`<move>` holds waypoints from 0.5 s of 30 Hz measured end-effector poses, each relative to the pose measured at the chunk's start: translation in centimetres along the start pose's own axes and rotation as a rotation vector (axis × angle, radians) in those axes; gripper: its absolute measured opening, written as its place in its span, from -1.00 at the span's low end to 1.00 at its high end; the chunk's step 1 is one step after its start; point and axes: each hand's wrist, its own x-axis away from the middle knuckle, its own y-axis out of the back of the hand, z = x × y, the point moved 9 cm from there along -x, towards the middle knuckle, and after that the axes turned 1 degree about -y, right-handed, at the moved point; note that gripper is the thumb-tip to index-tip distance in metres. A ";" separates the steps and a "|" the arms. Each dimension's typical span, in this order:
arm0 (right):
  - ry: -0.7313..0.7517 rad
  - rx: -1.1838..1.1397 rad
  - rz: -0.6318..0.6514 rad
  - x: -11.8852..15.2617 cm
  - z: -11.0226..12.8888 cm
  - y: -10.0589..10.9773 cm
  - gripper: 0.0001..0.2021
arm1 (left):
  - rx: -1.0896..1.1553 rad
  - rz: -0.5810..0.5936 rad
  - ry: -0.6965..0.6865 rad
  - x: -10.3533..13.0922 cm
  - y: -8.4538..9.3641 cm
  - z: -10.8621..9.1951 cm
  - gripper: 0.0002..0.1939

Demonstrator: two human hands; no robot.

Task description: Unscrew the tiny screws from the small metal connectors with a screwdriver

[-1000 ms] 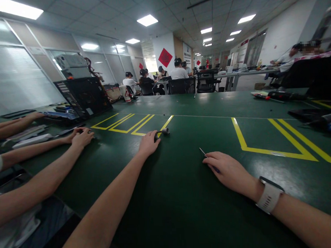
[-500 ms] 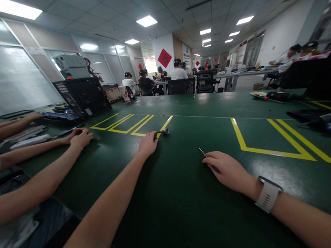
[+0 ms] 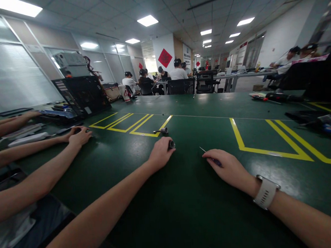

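My left hand (image 3: pixel 161 153) is closed around a small dark cylindrical part (image 3: pixel 171 144), whose end shows beyond my fingertips, just above the green table. Past that hand, a small metal piece with a thin stem and a round silvery end (image 3: pixel 163 131) lies at the corner of a yellow tape outline. My right hand (image 3: pixel 225 166), with a pale watch strap on the wrist, is closed on a thin screwdriver (image 3: pixel 217 162). Its dark bluish handle is mostly covered by my fingers, and the slim shaft points up and to the left.
Yellow tape outlines (image 3: pixel 276 154) mark the green table (image 3: pixel 204 211). On my left a co-worker's hands (image 3: pixel 80 136) work near a black computer case (image 3: pixel 82 95). Tools, among them a black power drill (image 3: pixel 281 96), lie at the right. A white cup (image 3: pixel 124 92) stands farther back.
My left hand has moved right and toward me with the dark part, away from the metal piece, which now lies in full view. My right hand has hardly shifted, still holding the screwdriver.
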 end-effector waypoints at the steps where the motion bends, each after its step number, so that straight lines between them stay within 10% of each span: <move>1: -0.049 -0.074 -0.062 -0.1 -0.6 0.6 -0.76 | 0.090 0.043 -0.082 0.8 -0.5 -2.6 -0.74; 8: -0.564 -0.778 -0.523 0.7 -6.3 3.2 -0.83 | 0.335 0.381 -0.578 5.1 -3.1 -16.8 -0.68; 15: -0.775 -1.426 -0.622 4.0 -4.9 3.2 -0.72 | 0.502 0.284 -0.431 2.0 -4.2 -14.6 -0.79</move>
